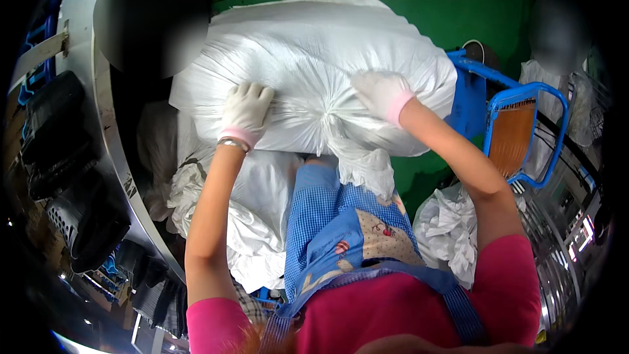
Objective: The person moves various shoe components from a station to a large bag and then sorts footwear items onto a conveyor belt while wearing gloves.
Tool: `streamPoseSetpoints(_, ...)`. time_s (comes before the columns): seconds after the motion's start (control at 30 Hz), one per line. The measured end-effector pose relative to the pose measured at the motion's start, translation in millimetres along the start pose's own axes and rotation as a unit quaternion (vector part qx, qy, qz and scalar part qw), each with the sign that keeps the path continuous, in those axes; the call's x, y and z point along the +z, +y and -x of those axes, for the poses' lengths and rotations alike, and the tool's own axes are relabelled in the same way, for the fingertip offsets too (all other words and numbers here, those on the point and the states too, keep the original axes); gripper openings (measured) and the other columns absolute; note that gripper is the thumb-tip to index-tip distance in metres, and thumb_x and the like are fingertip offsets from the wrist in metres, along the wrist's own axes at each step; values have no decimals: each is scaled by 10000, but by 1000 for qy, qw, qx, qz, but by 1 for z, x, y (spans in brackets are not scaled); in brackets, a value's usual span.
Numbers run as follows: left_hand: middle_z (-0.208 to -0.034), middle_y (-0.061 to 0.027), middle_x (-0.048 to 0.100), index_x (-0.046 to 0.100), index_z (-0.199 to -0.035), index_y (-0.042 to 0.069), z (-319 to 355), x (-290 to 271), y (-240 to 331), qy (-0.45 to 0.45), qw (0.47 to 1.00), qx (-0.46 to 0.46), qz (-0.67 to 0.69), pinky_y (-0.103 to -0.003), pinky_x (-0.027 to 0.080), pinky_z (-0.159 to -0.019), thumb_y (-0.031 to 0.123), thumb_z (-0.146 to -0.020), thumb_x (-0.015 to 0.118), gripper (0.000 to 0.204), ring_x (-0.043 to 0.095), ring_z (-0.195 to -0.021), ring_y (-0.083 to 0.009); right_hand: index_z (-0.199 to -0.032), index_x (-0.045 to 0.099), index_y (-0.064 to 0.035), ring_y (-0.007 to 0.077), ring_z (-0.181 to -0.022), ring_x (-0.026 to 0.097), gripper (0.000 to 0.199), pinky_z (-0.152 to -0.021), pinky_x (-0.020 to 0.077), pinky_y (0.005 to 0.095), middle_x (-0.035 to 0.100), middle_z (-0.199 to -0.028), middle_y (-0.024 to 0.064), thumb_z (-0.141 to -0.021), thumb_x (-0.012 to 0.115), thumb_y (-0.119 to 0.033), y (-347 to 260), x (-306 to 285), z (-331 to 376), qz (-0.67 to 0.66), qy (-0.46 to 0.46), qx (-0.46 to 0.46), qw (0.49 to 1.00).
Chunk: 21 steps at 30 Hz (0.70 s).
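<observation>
A big, stuffed white plastic sack [308,59] lies in front of me, its mouth tied in a knot [327,121] facing me. My left hand [246,110], in a white glove with a pink cuff, presses flat on the sack left of the knot. My right hand [380,95], gloved the same, grips the sack's wrinkled plastic right of the knot. Loose plastic from the tied neck hangs down over my blue checked apron [327,223].
A blue metal cart frame [517,124] stands to the right of the sack on a green floor [485,6]. More white bags lie at lower left [255,216] and lower right [449,229]. A curved metal machine rim [108,131] with dark parts runs along the left.
</observation>
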<state>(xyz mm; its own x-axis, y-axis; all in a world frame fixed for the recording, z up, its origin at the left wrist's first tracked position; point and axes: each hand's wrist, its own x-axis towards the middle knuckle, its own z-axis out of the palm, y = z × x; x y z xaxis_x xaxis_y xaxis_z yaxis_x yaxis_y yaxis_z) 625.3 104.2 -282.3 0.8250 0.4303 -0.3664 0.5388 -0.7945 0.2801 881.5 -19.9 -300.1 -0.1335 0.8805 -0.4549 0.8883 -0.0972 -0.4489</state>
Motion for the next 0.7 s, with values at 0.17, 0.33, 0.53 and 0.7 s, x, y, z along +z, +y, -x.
streamPoseSetpoints(0.17,-925,-71,580,577,-922,107,-16,4,-11,71,988,91,-106,-398,389,-893,109,-782,540,145,537,-950,-256,-890,586,-92,295,-875,606,108,-764,496,387,611,-837,112,-819,509,-117,-8,-5,-16,75,43,-149,985)
streamPoseSetpoints(0.33,-881,-91,609,588,-873,93,-32,6,-15,-52,995,50,-74,-378,420,-867,121,-795,523,106,572,-905,-268,-1017,530,-92,375,-864,608,224,-746,477,468,636,-885,190,-848,500,-236,5,0,-43,-85,-71,8,994)
streamPoseSetpoints(0.53,-788,-164,654,634,-881,75,-58,-71,22,-249,966,-49,-43,-400,489,-736,236,-746,543,229,632,-775,-321,-952,542,-78,389,-823,597,268,-734,454,455,626,-847,214,-789,483,-282,6,-24,-34,-194,-40,83,977)
streamPoseSetpoints(0.7,-788,-140,657,639,-855,87,-43,-103,39,-180,984,-16,-9,-400,486,-730,201,-732,540,195,630,-760,-317,-865,552,-53,402,-751,583,253,-692,449,456,602,-763,219,-770,504,-282,9,-44,10,-199,49,103,973)
